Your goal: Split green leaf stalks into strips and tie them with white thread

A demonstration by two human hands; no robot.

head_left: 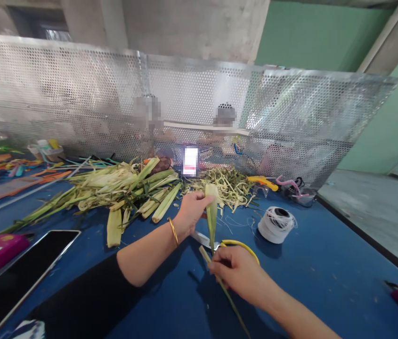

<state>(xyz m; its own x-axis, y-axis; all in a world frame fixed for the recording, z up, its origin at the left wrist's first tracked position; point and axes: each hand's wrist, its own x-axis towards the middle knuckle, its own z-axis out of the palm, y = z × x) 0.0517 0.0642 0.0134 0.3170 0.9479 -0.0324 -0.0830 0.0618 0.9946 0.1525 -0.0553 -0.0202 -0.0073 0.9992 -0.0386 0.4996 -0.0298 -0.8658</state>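
Note:
My left hand (196,211) pinches the broad upper end of a pale green leaf strip (212,219), which hangs down toward my right hand. My right hand (232,266) is closed on the strip's narrow lower part; a thin stem trails below it toward the table's front. Behind my right hand lie scissors (243,245) with yellow handles, their blades pointing left under the strip. A large heap of pale leaves (114,188) lies to the left of my left hand. Beyond the strip is a pile of thin shredded trimmings (234,186).
A spool of white thread (277,225) stands on the blue table (329,278) at right. Left are a dark-screened phone (25,278) and a magenta object (4,254). Yellow-handled pliers-like tool (264,182) lies near the perforated metal screen (199,94); blurred people sit beyond it.

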